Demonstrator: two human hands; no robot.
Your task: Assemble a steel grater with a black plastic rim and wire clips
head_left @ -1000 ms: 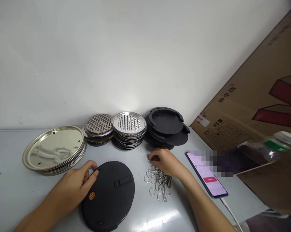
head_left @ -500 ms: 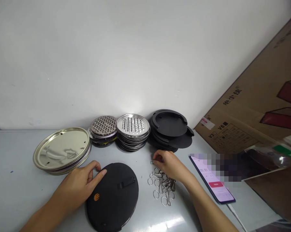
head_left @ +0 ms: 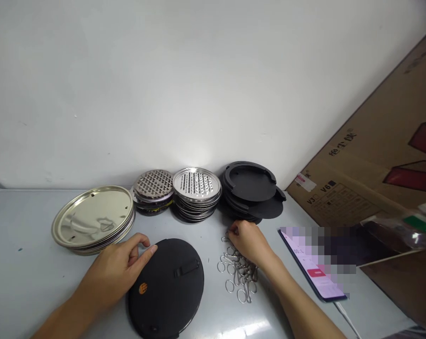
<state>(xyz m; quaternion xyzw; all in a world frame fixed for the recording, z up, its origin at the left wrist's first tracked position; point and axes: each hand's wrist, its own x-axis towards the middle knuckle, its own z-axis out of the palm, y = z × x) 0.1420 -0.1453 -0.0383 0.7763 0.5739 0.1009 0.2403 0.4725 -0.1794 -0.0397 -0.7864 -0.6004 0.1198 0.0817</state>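
A round black plastic disc lies before me, with an orange mark and a small slotted latch on its face. My left hand is at its left edge, thumb over the rim and forefinger curled; the other fingers are mostly hidden. To the right is a loose pile of metal wire clips with ring ends. My right hand is closed in a pinch at the pile's far end, on a ring-ended wire clip whose ring shows beside the fingertips.
Along the wall stand gold-coloured metal lids, perforated grater discs, silver grater discs and black plastic round parts, all stacked. At right are a phone with a cable, a cardboard box and a clear bottle.
Both hands keep nearly the same places. My right fingers still pinch at the clip's ring, which has shifted very slightly. The whole view has moved a little.
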